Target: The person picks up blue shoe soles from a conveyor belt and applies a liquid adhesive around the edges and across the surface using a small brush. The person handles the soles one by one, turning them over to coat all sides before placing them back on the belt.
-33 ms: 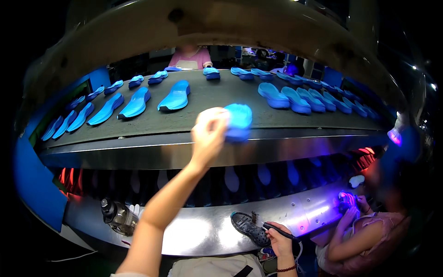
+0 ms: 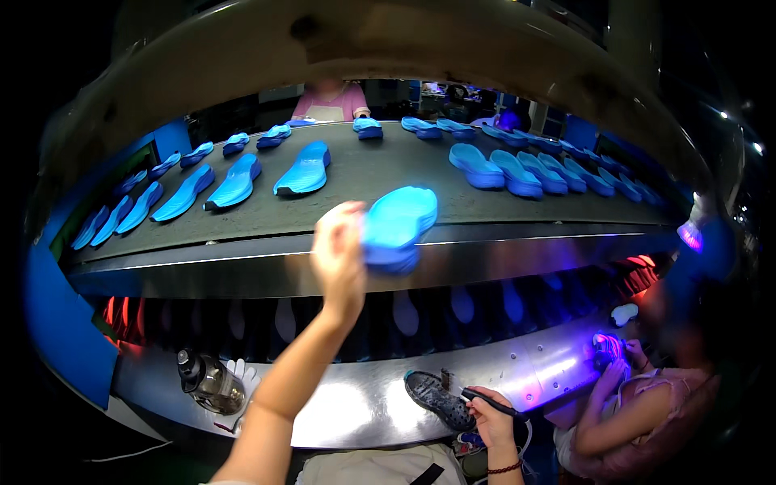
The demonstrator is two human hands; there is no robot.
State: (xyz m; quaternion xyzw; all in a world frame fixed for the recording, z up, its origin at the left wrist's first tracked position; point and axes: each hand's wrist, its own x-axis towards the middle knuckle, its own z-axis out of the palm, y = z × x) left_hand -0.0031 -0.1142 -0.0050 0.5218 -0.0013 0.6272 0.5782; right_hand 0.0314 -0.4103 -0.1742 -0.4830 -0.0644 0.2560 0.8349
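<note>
My left hand, slightly blurred, is raised at the front edge of the conveyor belt. Its fingers grip one side of a bright blue shoe sole, which is tilted and held above the metal edge. Low in the view, my right hand is closed round a black-handled brush with dark bristles and a pale cord or tube at its rear. The bristles are beside a dark speckled clog on the metal shelf; whether they touch it, I cannot tell.
Several blue soles lie on the dark belt, left and right. Below, the metal shelf holds a bottle and a white glove. A co-worker handles a shoe at right; another person is beyond the belt.
My left hand has come down and to the left with the blue sole, and more of the sole's broad face shows. My right hand and the brush have hardly moved.
</note>
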